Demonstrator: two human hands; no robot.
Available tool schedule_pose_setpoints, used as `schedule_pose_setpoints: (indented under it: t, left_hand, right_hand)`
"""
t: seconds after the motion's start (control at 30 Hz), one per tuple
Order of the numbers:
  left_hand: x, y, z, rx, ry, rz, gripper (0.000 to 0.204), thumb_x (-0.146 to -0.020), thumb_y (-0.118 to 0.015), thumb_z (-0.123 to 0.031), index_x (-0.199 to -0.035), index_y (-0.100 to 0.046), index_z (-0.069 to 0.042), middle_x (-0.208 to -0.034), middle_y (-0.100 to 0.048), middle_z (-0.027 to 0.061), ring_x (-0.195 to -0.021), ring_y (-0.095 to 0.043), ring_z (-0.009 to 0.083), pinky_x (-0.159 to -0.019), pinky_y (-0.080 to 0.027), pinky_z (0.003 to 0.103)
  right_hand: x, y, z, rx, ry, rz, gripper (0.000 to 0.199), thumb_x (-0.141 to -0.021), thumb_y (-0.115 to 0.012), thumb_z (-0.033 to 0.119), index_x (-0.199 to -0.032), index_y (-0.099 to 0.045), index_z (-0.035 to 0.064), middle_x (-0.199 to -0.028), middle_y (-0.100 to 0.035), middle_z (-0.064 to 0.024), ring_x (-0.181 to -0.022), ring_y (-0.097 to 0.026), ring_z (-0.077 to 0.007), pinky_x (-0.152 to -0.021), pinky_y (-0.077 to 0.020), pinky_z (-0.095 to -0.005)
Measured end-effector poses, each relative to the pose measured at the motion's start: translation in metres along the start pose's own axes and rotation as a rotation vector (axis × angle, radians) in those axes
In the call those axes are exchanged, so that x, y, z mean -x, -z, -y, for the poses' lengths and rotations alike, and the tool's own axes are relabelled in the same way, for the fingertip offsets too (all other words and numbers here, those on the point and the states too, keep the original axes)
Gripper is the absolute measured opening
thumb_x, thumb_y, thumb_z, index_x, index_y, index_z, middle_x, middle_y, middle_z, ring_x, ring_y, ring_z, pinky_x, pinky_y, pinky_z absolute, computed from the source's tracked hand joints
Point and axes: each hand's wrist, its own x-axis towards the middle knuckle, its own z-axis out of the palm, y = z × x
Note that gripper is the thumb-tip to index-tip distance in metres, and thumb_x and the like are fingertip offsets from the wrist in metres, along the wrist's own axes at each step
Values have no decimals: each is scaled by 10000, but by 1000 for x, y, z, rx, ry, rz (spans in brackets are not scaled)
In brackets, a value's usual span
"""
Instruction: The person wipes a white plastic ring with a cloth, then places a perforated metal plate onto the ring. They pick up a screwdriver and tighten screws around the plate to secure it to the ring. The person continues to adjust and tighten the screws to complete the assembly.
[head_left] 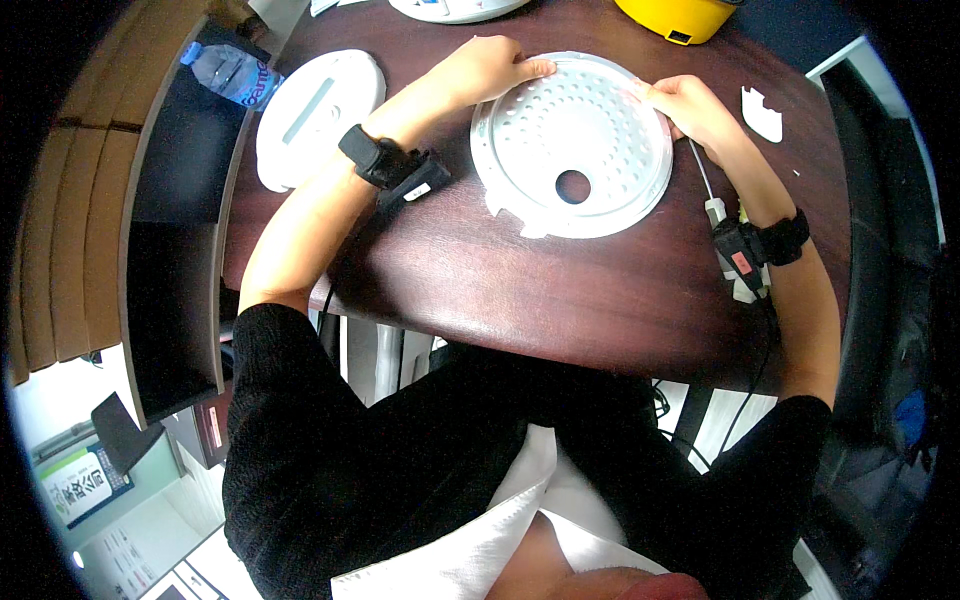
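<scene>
A round pale plate (560, 140) with rows of small dimples and one round hole lies over the dark wooden table (450, 290). My left hand (490, 70) grips its far left rim, thumb laid on the top face and the other fingers curled. On the far right rim, my right hand (690, 108) pinches the edge between thumb and fingers. The fingertips under the rim are hidden. Notches and a small tab show along the plate's near edge. Beside my right wrist runs a thin rod (702, 170) with a white end; its kind I cannot make out.
A white round cover (325, 115) with a slot lies left of my left forearm. Beyond it a clear bottle (230, 75) lies tilted. A broken-looking white piece (762, 115) sits at the right, a yellow container (678, 18) at the far edge. Cables hang from both wrist devices.
</scene>
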Motion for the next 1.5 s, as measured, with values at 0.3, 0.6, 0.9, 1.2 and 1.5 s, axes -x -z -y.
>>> schedule_pose_setpoints:
  t: [0.3,0.6,0.9,1.2,1.5]
  left_hand:
    - [42,-8,-8,-320,-252,-302,620,-820,-671,-456,-1237,-525,-22,-1152,-581,260,-1072,-577,364,-884,-472,415]
    - [105,-39,-28,-319,-580,41,728,-861,-570,-500,-1484,-276,-265,-1557,-163,143,-1432,-100,404,-1113,-90,628]
    - [106,-42,-25,-333,-566,89,619,-946,-443,-475,-1496,-236,-279,-1573,-105,128,-1439,-61,396,-1116,-59,627]
    - [107,-39,-26,-294,-554,117,613,-941,-472,-439,-1490,-255,-274,-1571,-115,125,-1440,-81,380,-1119,-66,623]
    - [106,-38,-24,-256,-561,119,640,-908,-547,-394,-1477,-295,-248,-1565,-140,134,-1439,-92,381,-1114,-93,632]
  right_hand:
    - [-7,-18,4,332,20,-74,456,-905,-599,434,-847,-680,-11,-609,-612,-50,-483,-557,-108,-436,-448,-256]
    - [-3,-23,2,430,160,-129,503,-879,-616,465,-837,-677,-32,-580,-605,-78,-467,-572,-135,-423,-446,-276]
    - [8,-24,6,620,287,-221,545,-846,-581,535,-860,-626,-8,-741,-651,-204,-725,-667,-343,-667,-514,-418]
    - [31,-25,25,871,256,-214,555,-848,-550,546,-817,-645,0,-767,-651,-219,-754,-660,-371,-685,-521,-453]
    - [35,-21,20,801,217,-90,531,-871,-536,499,-741,-658,-1,-741,-638,-222,-752,-648,-380,-688,-507,-467]
